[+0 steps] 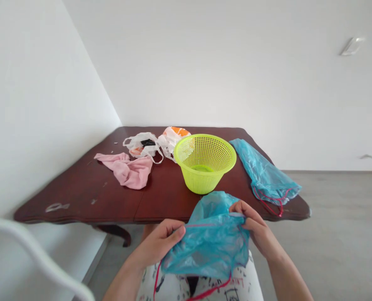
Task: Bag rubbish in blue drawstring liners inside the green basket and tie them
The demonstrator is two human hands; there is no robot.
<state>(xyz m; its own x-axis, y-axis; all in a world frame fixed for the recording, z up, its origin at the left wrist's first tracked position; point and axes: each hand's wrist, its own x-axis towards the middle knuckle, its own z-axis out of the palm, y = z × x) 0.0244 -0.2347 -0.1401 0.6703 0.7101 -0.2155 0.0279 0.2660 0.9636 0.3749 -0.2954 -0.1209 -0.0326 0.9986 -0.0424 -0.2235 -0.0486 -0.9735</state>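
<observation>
A translucent blue plastic drawstring bag (204, 246) is stretched between my two hands, over my lap at the table's front edge. My left hand (163, 238) pinches its edge on the left, thumb on top. On the right, my right hand (251, 221) grips the same edge with bent fingers. Red drawstring hangs from the bag's lower side. Just beyond the bag stands an upright yellow-green perforated plastic basket (201, 184), with nothing visible inside. A second blue drawstring bag (261, 171) lies flat to the right of the basket, its red string at the near end.
On the dark wooden table (110, 205), a pink cloth (131, 169) lies crumpled at left. Behind it are a white plastic bag (142, 142) with dark and orange contents and a white-and-orange bag (171, 138). A white curved bar (38, 255) crosses the lower left.
</observation>
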